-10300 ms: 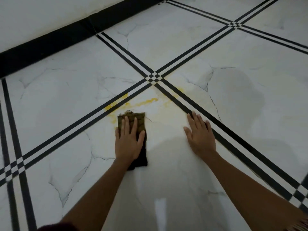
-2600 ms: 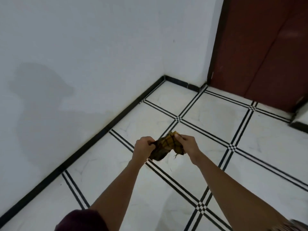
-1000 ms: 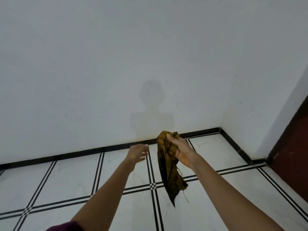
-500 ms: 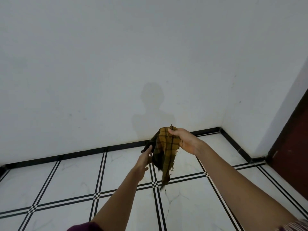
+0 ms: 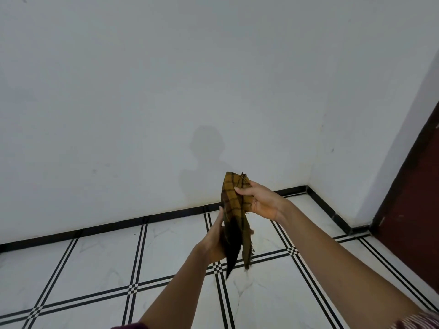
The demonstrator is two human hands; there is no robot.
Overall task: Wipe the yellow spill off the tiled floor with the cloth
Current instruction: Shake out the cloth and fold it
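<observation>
White wall (image 5: 142, 91) is seen behind the cloth (image 5: 234, 203), and black-lined tiled floor (image 5: 95, 269) below it. The cloth's top is pinched between thumb and fingers of the right hand (image 5: 263, 203); its hanging lower part is wrapped by the curled left hand (image 5: 212, 243). The cloth is held aloft, clear of the floor.

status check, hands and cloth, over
Right hand pinches yellow-and-black checked cloth at top, left hand holds its lower half. Cloth hangs above white tiled floor. No yellow spill in view.
</observation>
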